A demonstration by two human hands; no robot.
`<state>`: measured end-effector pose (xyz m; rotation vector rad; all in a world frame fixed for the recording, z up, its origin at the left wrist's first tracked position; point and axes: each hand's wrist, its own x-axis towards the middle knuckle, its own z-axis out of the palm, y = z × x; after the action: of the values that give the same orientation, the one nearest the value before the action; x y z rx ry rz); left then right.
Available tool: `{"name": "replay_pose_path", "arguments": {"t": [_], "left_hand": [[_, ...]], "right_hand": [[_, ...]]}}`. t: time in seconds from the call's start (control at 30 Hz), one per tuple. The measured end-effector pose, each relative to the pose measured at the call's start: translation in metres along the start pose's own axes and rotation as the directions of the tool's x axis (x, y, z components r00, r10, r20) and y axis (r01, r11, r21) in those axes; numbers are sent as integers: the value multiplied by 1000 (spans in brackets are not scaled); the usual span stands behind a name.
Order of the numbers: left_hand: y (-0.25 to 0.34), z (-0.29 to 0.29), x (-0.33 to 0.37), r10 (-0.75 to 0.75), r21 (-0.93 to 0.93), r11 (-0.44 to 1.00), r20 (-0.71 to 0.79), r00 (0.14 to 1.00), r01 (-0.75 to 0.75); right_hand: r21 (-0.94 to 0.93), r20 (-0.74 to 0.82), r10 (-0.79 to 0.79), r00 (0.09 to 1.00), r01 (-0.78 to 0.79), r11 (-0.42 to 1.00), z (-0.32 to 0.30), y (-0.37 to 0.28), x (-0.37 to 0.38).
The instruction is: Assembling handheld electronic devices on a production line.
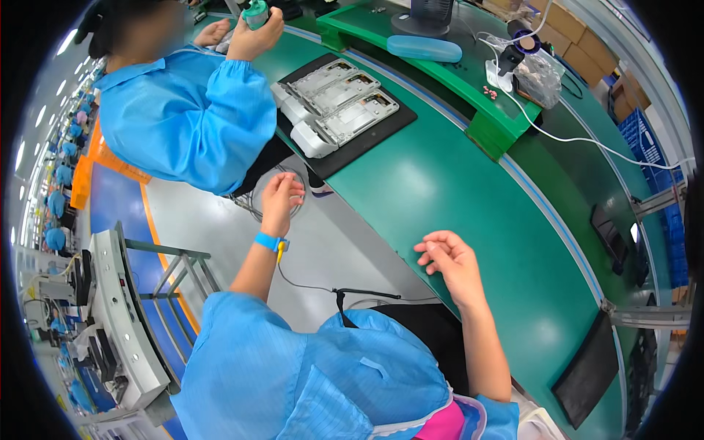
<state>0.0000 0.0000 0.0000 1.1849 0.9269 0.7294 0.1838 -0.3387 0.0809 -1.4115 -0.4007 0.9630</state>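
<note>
My left hand (282,199) hangs over the gap beside the green bench, its fingers loosely bent and nothing visible in them. Around that wrist is a blue strap (268,240) with a yellow clip and a thin cord. My right hand (453,265) is just above the near edge of the green tabletop (411,191), half curled and holding nothing I can see. Farther off, several grey-and-white device housings (345,103) lie side by side on a black mat (389,121); neither of my hands touches them.
A co-worker in a blue smock (198,117) at upper left holds a green-topped container (256,15). A raised green shelf (499,125) carries a blue case (424,48) and a white cable (572,139). A black flat panel (587,370) lies at lower right.
</note>
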Motion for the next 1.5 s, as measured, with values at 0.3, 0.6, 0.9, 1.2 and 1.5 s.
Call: {"name": "replay_pose_path", "arguments": {"t": [0.3,0.6,0.9,1.2,1.5], "left_hand": [[37,42,12,-63,211,975,-4,998,62],[56,21,64,250,291,934,-116,961,-208],[98,4,261,286,762,598,88,954,-250],[89,-24,262,226,581,766,157,961,-275],[64,27,152,266,622,738,87,960,-261]], "right_hand": [[-28,-84,6,996,-8,1000,-24,6,-7],[-18,0,-44,999,44,999,9,2,29],[38,49,-61,997,59,998,27,27,47],[-184,16,-289,957,287,940,50,38,81],[-244,-78,-222,972,197,949,67,24,48]]}}
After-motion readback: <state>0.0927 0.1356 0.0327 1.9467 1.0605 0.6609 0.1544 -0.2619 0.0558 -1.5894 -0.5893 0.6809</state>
